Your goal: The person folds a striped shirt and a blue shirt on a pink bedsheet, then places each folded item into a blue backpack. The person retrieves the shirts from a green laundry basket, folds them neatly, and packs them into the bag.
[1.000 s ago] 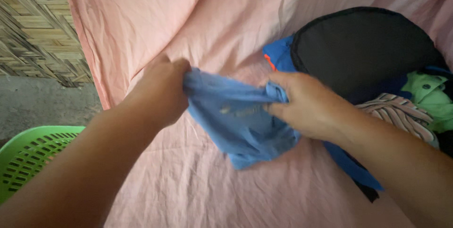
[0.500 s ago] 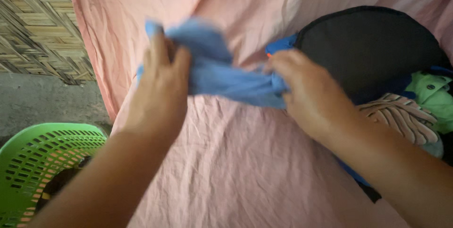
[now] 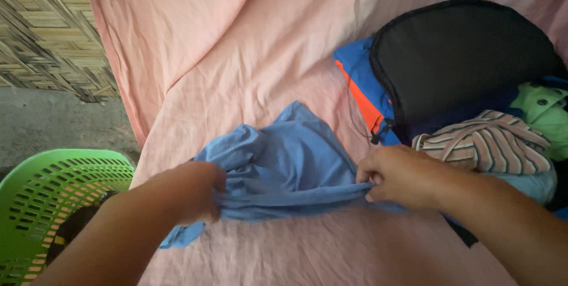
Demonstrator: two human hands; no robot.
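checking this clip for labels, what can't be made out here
Head view only:
- Left hand: fingers buried in the blue cloth.
- Green basket: cut off by the frame edge; its dark contents unclear.
- Black bag: lower part hidden behind the striped cloth.

Soft, even daylight; faint shadows, no glare; slight motion blur, edges sharp.

Pink-sheeted bed (image 3: 284, 55) w/ blue garment (image 3: 290, 162), bag (image 3: 461, 61), prob. clothes pile (image 3: 491, 144).
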